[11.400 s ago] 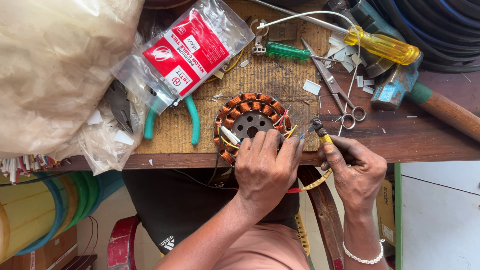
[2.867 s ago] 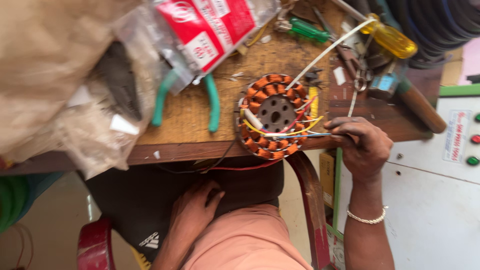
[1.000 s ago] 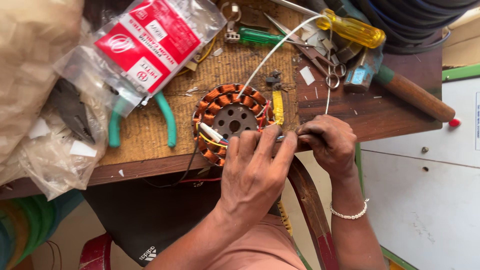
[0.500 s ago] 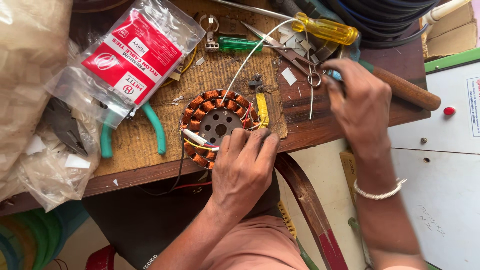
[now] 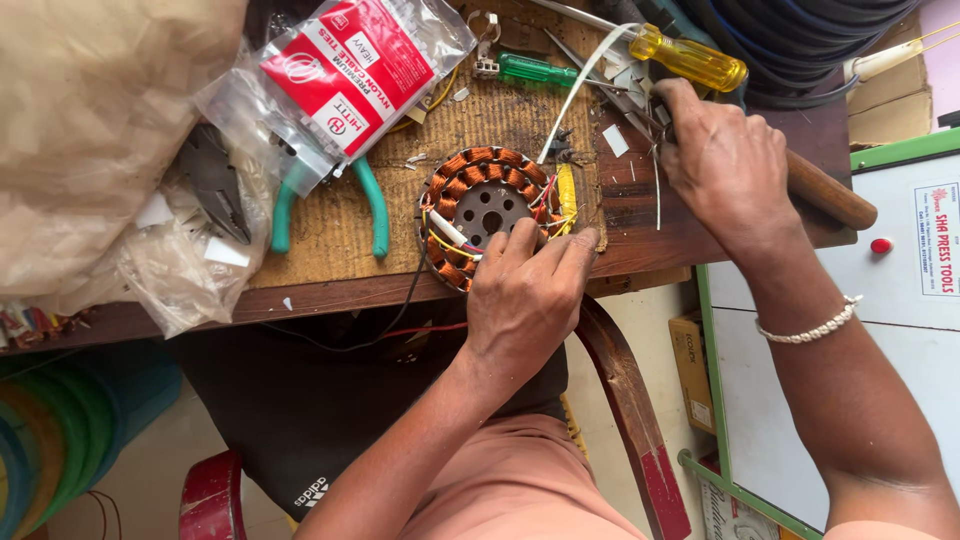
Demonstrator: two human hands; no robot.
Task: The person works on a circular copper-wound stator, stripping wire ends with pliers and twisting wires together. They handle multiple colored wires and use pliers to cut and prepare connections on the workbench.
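At the far left a crumpled bag (image 5: 100,130) and a clear packet with a red card (image 5: 350,70) crowded the bench (image 5: 330,290), with green-handled pliers (image 5: 365,205) lying on a worn mat (image 5: 330,230) just right of the packet. Right of the pliers sat the stator (image 5: 485,205), a ring of copper coils lying flat near the bench's near edge, loose red, yellow and white leads trailing from its near side. The left hand (image 5: 525,300) came at it from the near side, fingers (image 5: 520,235) laid close together over the ring's near-right rim and pressing on it; whether they pinched a lead could not be told. A white wire (image 5: 580,85) ran from the stator's right rim away to the far right. There the right hand (image 5: 725,160) reached over the bench's far-right corner, among a green screwdriver (image 5: 540,70), a yellow screwdriver (image 5: 690,58) and scissors (image 5: 610,85), with a wooden handle (image 5: 825,190) under it. Its fingers curled down among the tools, their grip hidden. The stator lay to the near left of that hand, well apart; the left hand was the nearer, already on it.
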